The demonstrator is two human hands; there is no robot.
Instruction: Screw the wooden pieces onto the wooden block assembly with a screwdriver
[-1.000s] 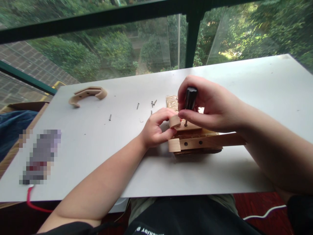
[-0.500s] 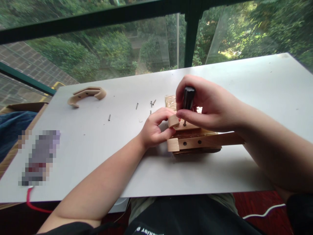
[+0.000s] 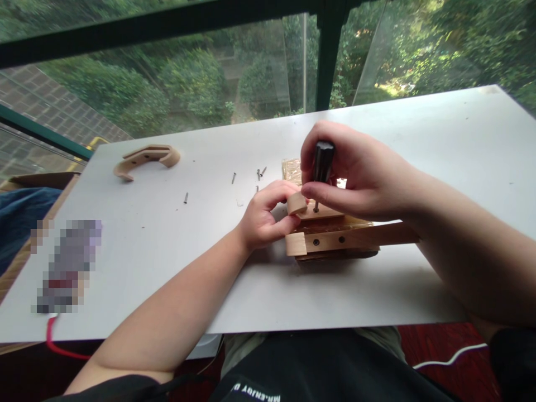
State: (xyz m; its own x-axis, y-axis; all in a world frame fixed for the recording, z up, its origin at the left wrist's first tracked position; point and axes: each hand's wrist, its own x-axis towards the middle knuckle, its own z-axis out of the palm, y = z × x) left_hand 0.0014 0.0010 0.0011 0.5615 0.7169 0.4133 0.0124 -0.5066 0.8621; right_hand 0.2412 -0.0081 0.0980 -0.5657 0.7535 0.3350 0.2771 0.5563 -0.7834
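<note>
My right hand point(image 3: 352, 173) is closed round the black handle of a screwdriver point(image 3: 324, 162), which stands nearly upright. Its tip meets a light wooden piece point(image 3: 329, 212) that lies on a bundle wrapped in shiny brown tape point(image 3: 291, 170). The rounded end of that wooden piece point(image 3: 297, 204) is pinched between the thumb and fingers of my left hand point(image 3: 268, 215). Just in front, a second wooden piece point(image 3: 364, 237) with two dark screws in it lies along the near side of the bundle. My right hand and wrist hide part of both pieces.
On the white table point(image 3: 167, 262) lie several loose screws point(image 3: 233, 178), left of the bundle. A curved wooden piece point(image 3: 146, 159) sits at the far left. Nearer is a pixelated object point(image 3: 71, 265) beside a red cable point(image 3: 50, 335). Windows border the table's far edge.
Both hands keep their grip, and the screwdriver stays upright at the same spot on the wooden piece. The whole view has shifted slightly; nothing else visibly moves.
</note>
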